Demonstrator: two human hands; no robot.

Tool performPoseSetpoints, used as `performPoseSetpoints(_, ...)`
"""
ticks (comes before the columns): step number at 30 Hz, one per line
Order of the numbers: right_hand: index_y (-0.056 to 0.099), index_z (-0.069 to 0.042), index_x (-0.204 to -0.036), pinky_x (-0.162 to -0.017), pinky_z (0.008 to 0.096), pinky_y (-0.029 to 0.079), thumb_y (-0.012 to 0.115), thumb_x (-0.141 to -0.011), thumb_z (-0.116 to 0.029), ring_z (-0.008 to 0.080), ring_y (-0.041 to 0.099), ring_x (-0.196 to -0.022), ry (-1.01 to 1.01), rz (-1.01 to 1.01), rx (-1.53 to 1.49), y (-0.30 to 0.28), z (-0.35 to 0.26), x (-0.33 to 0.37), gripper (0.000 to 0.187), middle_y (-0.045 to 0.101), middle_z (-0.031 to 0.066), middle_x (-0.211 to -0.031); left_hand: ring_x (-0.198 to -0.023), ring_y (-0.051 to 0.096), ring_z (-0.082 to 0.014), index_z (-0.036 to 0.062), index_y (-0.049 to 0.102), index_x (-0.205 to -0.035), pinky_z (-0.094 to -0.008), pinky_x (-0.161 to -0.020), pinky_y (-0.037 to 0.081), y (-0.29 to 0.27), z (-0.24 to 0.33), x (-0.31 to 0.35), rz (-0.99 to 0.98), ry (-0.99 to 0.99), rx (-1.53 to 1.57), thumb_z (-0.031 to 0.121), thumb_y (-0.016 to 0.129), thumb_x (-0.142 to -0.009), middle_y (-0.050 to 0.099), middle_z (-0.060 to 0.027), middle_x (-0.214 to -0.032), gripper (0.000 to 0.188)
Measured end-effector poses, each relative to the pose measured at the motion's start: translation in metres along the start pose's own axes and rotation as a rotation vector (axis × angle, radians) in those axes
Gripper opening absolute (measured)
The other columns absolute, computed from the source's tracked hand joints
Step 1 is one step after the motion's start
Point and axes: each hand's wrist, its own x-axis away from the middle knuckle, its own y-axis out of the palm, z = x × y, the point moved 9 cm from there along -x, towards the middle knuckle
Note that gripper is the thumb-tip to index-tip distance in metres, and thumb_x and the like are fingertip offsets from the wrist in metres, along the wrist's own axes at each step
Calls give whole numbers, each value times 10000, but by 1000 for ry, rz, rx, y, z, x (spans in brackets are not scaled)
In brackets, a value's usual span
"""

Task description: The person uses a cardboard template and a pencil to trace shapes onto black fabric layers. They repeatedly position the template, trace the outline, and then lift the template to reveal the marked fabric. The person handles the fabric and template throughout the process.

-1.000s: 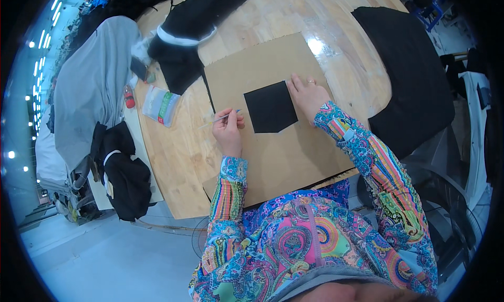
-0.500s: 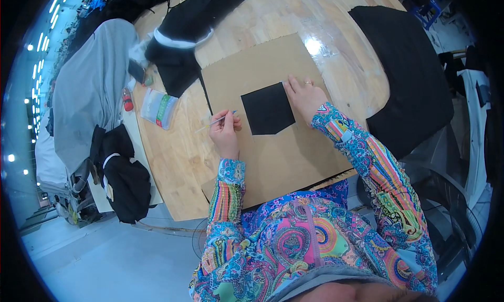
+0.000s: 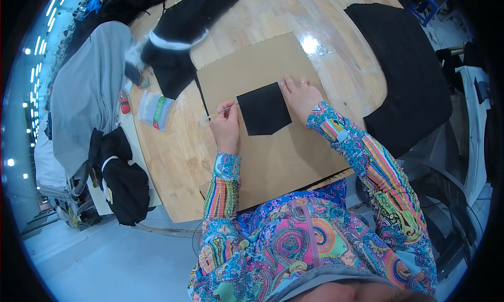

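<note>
A black pocket-shaped piece [image 3: 265,110] with a pointed lower edge lies flat on a brown cardboard sheet [image 3: 283,160]. My left hand [image 3: 226,126] pinches a thin pale pen-like stick [image 3: 219,113], its tip by the upper part of the black piece's left edge. What kind of tool it is, I cannot make out. On the other side, my right hand [image 3: 302,97] rests with fingers stretched out, fingertips at the piece's upper right corner.
The cardboard sits on a wooden table [image 3: 184,165]. Black cloth with a white band [image 3: 176,42] lies at the back left, near a clear plastic packet [image 3: 156,111] and a red bottle [image 3: 124,102]. Another black cloth [image 3: 404,76] covers the right edge. Grey cloth [image 3: 86,86] hangs far left.
My left hand has moved slightly up, bringing the stick's tip closer to the black piece's left edge, and the stick lies flatter. My right hand stays at the corner.
</note>
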Motion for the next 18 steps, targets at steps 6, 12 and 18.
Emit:
performPoseSetpoints(6,292,-55,-1391,-818,351,499,505,-836,-86,368,450,-1123,22,-37,-4,4,3,2,595,265,120,-1445,-618,612,-140,-13,650,-849,-266,-592,467,9,26,-5,-1,144,-228,169,607,-832,641,-93,-675,187)
performPoseSetpoints(12,288,-60,-1394,-815,359,504,514,-832,-80,367,447,-1128,26,-31,-20,1,0,0,607,256,118,-1450,-627,632,-189,0,657,-845,-287,-597,475,6,34,-7,11,192,-301,179,601,-830,649,-112,-690,188)
performPoseSetpoints(18,320,-66,-1370,-819,342,507,520,-812,-54,369,457,-1145,45,-14,-24,0,2,1,593,276,95,-1435,-643,640,-238,25,656,-852,-313,-600,486,0,35,25,-62,197,-415,164,594,-825,654,-126,-710,155)
